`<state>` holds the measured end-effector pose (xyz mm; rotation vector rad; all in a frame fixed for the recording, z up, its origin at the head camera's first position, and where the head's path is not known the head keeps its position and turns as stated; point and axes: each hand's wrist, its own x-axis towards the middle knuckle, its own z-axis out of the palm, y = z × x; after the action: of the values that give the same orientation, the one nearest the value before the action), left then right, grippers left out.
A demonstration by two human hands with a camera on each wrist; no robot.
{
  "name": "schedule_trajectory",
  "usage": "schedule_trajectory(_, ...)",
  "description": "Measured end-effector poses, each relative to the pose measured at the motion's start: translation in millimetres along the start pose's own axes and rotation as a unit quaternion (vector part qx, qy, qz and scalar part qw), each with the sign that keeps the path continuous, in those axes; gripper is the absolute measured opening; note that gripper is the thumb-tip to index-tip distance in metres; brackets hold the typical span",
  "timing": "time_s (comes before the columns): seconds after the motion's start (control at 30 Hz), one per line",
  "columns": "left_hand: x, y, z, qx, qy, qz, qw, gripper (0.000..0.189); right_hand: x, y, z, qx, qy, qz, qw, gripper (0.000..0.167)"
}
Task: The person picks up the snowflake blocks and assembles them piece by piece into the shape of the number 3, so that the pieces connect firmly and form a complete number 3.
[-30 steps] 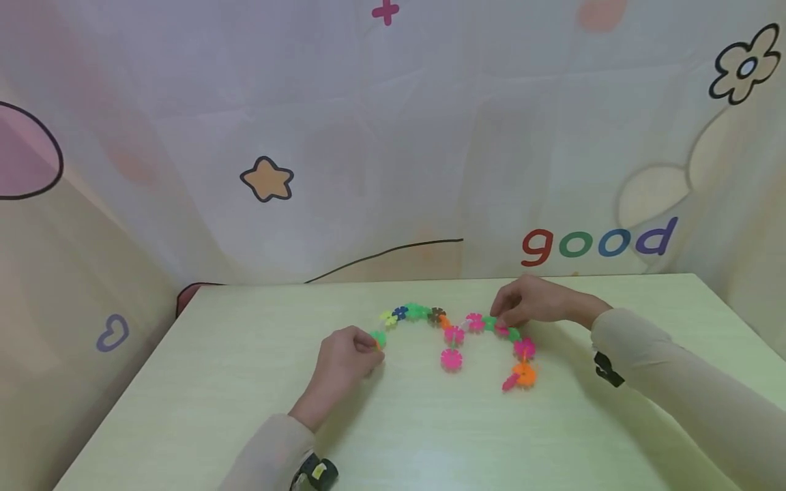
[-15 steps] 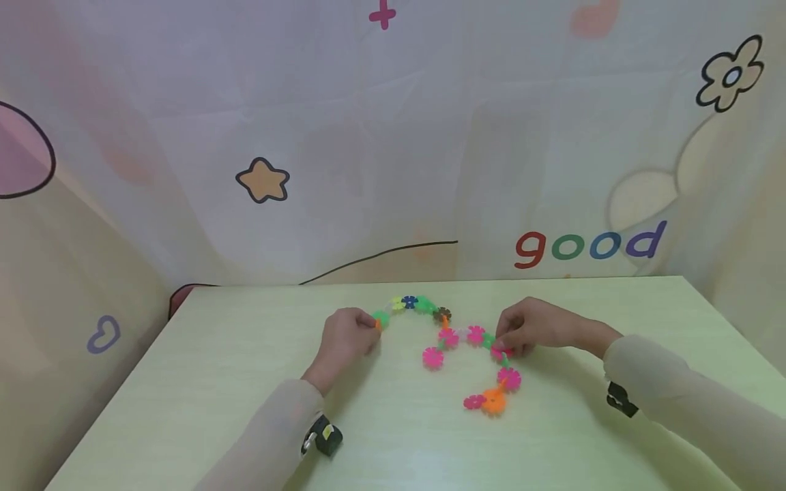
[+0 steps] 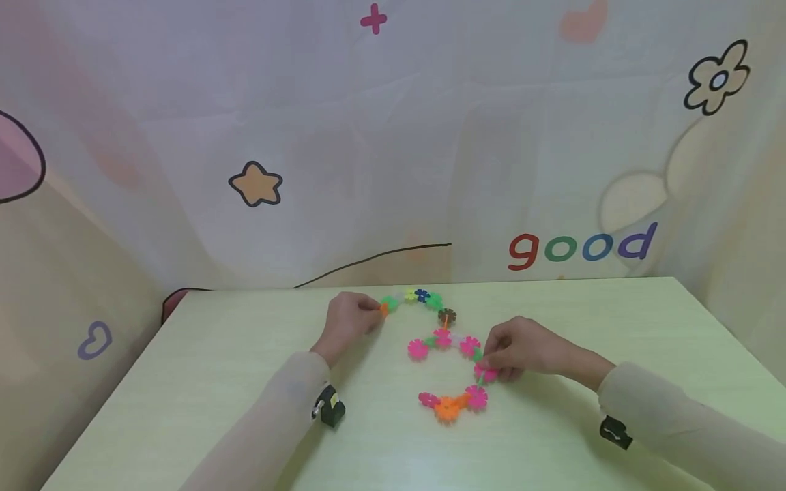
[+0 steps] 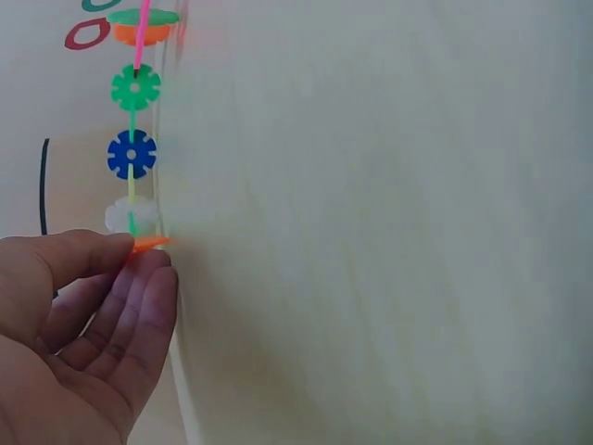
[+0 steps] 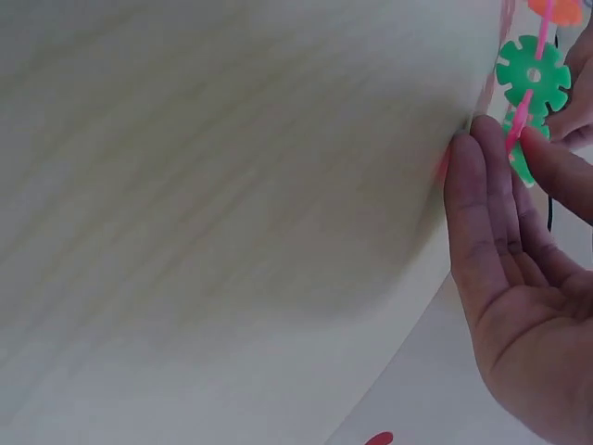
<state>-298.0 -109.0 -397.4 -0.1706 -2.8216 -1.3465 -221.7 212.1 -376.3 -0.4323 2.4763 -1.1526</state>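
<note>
A chain of interlocking plastic snowflake discs point(image 3: 442, 337) winds across the table in an S-like curve, with a short pink-ended branch point(image 3: 418, 350) pointing left. My left hand point(image 3: 348, 324) pinches the orange disc point(image 3: 384, 309) at the chain's far left end. In the left wrist view, a white disc, a blue disc point(image 4: 132, 155) and a green disc point(image 4: 135, 87) run on from it. My right hand point(image 3: 525, 346) pinches a pink disc point(image 3: 485, 373) partway along, its fingertips partly covering it. The near end curls left through an orange disc point(image 3: 447, 410) to a pink one point(image 3: 428, 400).
The pale wooden table point(image 3: 245, 423) carries the whole chain. Behind it hangs a printed cloth backdrop point(image 3: 368, 136), which also closes in both sides. Each sleeve has a dark strapped device, one on the left wrist point(image 3: 331, 407) and one on the right point(image 3: 616, 432).
The left hand has moved away towards the back with its chain end. My right hand has come nearer, and the chain's near end has swung left, turning the curve into an S.
</note>
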Motion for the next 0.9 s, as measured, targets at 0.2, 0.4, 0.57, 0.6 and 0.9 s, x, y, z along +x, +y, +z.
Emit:
schedule_trajectory(0.2, 12.8, -2.3, 4.1, -0.005, -0.002, 0.011, 0.9999, 0.013, -2.7, -5, 10, 0.0, 0.014, 0.018, 0.9997, 0.01)
schedule_trajectory(0.4, 21.7, -1.8, 10.4, -0.028, -0.009, 0.012, 0.9995, 0.011, -6.5, -7, 16, 0.038, 0.008, 0.019, 0.9991, 0.009)
schedule_trajectory(0.57, 26.4, -0.4, 13.1, -0.043, -0.013, 0.023, 0.9987, 0.011, -9.2, -6, 19, 0.067, -0.002, 0.015, 0.9976, 0.008)
schedule_trajectory(0.6, 27.5, -0.4, 13.6, -0.046, -0.013, 0.024, 0.9986, 0.011, -9.7, -6, 19, 0.073, -0.004, 0.016, 0.9972, 0.007)
schedule_trajectory(0.9, 36.2, -1.7, 16.3, -0.061, -0.013, 0.02, 0.9978, 0.011, -10.1, -3, 23, 0.097, -0.015, 0.016, 0.9951, 0.015)
